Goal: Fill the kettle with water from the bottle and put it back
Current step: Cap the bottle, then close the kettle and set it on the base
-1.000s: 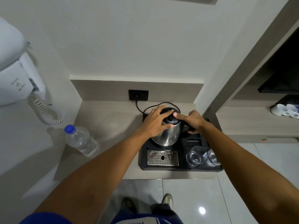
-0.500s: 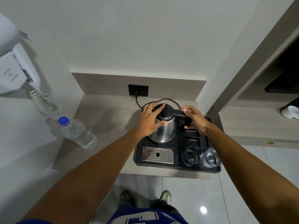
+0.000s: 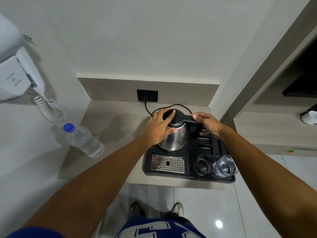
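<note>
A steel kettle (image 3: 174,140) with a black lid and handle stands at the back left of a black tray (image 3: 188,176) on a beige counter. My left hand (image 3: 158,127) rests over the kettle's left side, fingers on the lid and thumb on the steel body. My right hand (image 3: 206,123) grips the black handle on the kettle's right. The lid looks closed. A clear water bottle (image 3: 83,140) with a blue cap stands capped on the counter to the left, apart from both hands.
Two upturned glasses (image 3: 216,164) and a perforated metal drip plate (image 3: 168,163) sit at the tray's front. A black cord (image 3: 164,107) runs from the kettle's base to a wall socket (image 3: 147,95). A wall-mounted hair dryer (image 3: 16,73) with coiled cord hangs left. A side shelf (image 3: 274,131) is right.
The view has risen and shifted. My right hand has moved off the lid top onto the handle. My left hand stays on the kettle's lid and side. The bottle has not moved.
</note>
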`<act>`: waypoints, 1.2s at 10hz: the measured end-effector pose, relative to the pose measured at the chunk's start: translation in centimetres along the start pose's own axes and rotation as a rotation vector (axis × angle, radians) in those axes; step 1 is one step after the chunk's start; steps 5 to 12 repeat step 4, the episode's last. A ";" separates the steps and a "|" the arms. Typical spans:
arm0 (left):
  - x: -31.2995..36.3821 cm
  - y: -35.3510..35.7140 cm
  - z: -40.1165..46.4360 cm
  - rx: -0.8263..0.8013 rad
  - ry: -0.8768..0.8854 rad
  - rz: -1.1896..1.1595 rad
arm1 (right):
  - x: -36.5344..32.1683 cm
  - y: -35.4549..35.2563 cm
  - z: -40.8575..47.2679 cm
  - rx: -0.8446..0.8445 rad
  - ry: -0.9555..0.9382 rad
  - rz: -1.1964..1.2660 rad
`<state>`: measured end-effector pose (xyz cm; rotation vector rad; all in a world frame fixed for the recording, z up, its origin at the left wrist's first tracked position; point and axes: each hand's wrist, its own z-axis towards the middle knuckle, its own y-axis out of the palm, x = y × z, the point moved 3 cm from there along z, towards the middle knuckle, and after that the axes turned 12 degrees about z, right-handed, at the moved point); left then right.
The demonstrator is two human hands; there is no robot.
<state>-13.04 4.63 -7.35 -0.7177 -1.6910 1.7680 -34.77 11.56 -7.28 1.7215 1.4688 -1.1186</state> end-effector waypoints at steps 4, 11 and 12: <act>0.1 0.1 -0.7 -0.109 0.069 0.072 | -0.1 1.5 -1.5 0.153 -0.266 -0.645; 0.1 0.1 -0.7 -0.109 0.069 0.072 | -0.1 1.5 -1.5 0.153 -0.266 -0.645; 0.1 0.1 -0.7 -0.109 0.069 0.072 | -0.1 1.5 -1.5 0.153 -0.266 -0.645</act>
